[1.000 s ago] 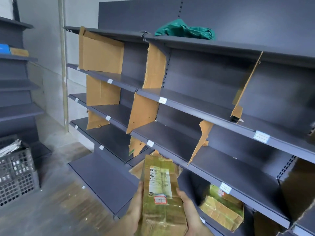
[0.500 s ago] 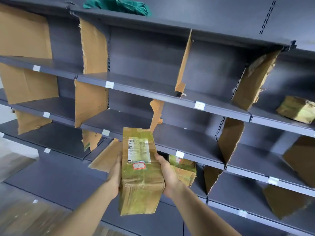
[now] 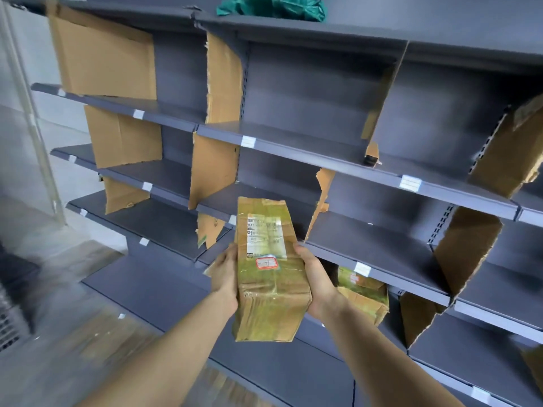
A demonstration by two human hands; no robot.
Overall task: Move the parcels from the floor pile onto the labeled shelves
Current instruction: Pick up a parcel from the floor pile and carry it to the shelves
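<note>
A long cardboard parcel wrapped in yellowish tape, with a white shipping label and a small red sticker on top, is held in front of the dark grey shelves. My left hand grips its left side and my right hand grips its right side. The parcel's far end points at the third shelf, level with that shelf's front edge. White label tags are stuck on the shelf edges.
Torn cardboard dividers split the shelves into bays. Another taped parcel lies on a low shelf behind my right wrist. A green bag sits on the top shelf. A dark crate stands on the floor at the left.
The view has swung back to the left since half a second ago. The parcel stays in both hands and is now held a bit higher, in front of the shelves.
</note>
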